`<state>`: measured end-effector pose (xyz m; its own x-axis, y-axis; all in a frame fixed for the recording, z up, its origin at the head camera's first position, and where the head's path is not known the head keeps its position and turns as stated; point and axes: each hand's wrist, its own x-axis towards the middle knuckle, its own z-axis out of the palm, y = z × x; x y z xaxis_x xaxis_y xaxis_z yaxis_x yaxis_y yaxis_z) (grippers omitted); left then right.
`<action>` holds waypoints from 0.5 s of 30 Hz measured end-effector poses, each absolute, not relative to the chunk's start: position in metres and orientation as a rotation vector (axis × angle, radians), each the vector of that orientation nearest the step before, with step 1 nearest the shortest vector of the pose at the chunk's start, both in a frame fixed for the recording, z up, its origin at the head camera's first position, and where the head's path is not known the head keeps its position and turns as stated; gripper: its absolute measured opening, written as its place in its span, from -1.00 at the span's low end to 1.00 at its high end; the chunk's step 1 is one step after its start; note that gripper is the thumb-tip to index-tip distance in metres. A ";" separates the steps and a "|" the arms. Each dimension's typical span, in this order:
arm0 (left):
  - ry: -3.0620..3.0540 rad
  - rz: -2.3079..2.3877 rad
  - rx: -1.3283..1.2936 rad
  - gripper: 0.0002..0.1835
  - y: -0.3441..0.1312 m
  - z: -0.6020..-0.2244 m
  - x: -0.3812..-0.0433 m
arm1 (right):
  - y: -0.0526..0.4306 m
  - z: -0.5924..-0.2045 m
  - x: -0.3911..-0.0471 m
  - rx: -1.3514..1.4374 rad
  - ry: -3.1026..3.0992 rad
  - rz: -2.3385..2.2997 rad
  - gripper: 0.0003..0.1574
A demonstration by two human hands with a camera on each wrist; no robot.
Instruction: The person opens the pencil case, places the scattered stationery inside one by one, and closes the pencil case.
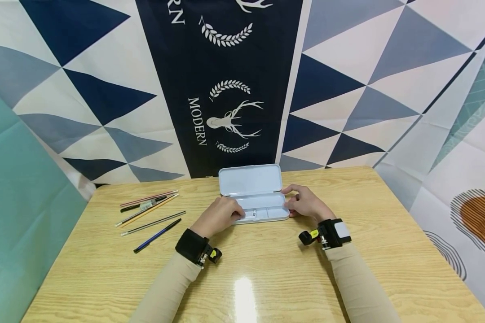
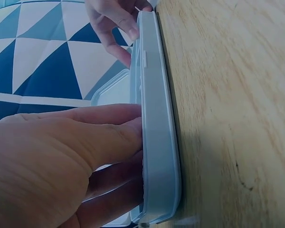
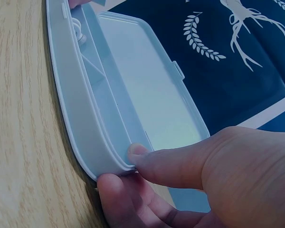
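A pale blue pencil case (image 1: 250, 180) lies on the table with its hinged lid raised at the back. At its right end, my right hand (image 1: 305, 202) grips the wall, the thumb (image 3: 142, 154) over the rim and the fingers curled outside. My left hand (image 1: 220, 215) reaches into the left part of the case. Its thumb and index finger come together behind the front wall (image 2: 159, 118); I cannot tell whether they hold anything. A small white rounded item (image 3: 78, 31) sits in the front compartment, beside a slanted divider (image 3: 92, 64).
Left of the case lie several pencils and pens, among them a blue pen (image 1: 157, 235), a dark pencil (image 1: 153, 223) and a yellow pencil (image 1: 151, 211). A patterned cloth (image 1: 327, 89) hangs behind the table (image 1: 291, 278).
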<state>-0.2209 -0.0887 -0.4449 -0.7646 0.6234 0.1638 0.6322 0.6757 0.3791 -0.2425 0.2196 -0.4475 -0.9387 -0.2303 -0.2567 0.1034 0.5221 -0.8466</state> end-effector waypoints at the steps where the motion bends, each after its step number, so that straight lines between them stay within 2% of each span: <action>1: -2.856 -0.657 -1.072 -0.88 -0.089 -0.445 -0.221 | 0.220 -0.447 -0.242 -0.107 2.428 -1.384 -0.38; 15: -2.847 -0.660 -1.044 -0.82 -0.084 -0.424 -0.227 | 0.222 -0.450 -0.243 -0.129 2.414 -1.398 -0.37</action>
<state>-0.2273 -0.0842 -0.4238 -0.7730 0.6088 0.1783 0.6251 0.6833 0.3772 -0.2429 0.2221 -0.4496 -0.9355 -0.2487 -0.2510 0.0939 0.5098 -0.8551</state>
